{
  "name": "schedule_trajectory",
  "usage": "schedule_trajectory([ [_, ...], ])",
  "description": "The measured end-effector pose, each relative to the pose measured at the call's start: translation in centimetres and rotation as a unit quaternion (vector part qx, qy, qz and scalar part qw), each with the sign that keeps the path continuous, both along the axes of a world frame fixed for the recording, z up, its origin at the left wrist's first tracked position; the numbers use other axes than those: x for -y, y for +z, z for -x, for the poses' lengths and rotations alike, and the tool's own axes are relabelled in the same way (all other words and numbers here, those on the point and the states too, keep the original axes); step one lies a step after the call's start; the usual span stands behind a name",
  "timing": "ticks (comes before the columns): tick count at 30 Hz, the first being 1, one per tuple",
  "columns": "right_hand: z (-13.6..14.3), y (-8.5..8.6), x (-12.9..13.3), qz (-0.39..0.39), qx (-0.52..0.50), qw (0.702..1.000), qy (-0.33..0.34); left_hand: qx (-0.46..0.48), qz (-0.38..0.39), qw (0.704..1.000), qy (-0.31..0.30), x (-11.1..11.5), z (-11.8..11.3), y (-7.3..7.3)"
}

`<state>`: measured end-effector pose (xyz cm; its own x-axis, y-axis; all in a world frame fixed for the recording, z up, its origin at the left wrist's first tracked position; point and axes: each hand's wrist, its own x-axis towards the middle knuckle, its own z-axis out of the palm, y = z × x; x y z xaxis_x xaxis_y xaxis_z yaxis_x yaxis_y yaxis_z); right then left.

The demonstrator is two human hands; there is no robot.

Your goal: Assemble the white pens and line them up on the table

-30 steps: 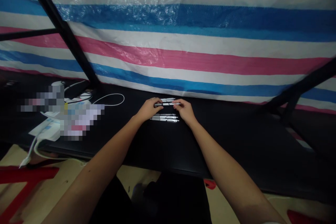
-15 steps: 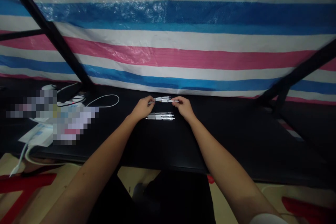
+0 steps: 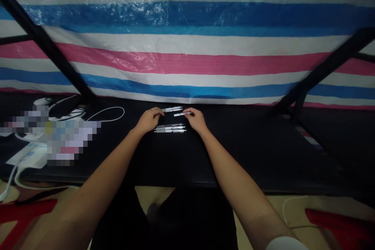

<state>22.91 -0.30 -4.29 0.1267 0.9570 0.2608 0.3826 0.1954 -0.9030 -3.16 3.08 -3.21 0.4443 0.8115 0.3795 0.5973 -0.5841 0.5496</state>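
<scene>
Between the thumb and fingers of my right hand (image 3: 195, 119) is a slim white and silvery pen (image 3: 178, 115), its white end pointing left; the right end is hidden by my fingers. My left hand (image 3: 150, 119) is closed, fingers curled, at the left end of the far pens (image 3: 173, 109). Whatever it pinches, if anything, is too small to make out. Nearer to me, several white, grey and clear pens (image 3: 170, 128) lie side by side in a row, pointing left to right. Both hands rest low over the black tabletop (image 3: 175, 156).
At the left lie white cables (image 3: 117, 108), a white power strip (image 3: 33, 156) and blurred packets (image 3: 68, 140). Black slanted frame legs (image 3: 61, 58) stand on both sides. A striped plastic sheet (image 3: 205, 62) hangs behind the table. Red supports (image 3: 26, 211) show below.
The view has shifted slightly, so the scene sits further left. The pen in my right hand has separated from the far pens and now lies slightly nearer me than they do.
</scene>
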Motion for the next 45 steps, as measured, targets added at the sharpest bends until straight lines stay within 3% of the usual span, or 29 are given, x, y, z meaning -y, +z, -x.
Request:
schedule_trajectory([
  [8, 0.6, 0.1, 0.6, -0.001, 0.036, 0.999, 0.004, -0.043, 0.018, 0.999, 0.020, 1.2, -0.2, 0.3],
  [29, -0.2, -0.5, -0.4, -0.015, 0.005, 1.000, 0.013, -0.057, 0.025, 0.997, 0.039, 0.4, -0.5, 0.1],
  [45, -0.3, -0.5, -0.5, 0.018, -0.029, 0.999, 0.018, -0.042, 0.038, 0.997, 0.042, 0.1, -0.9, 0.2],
])
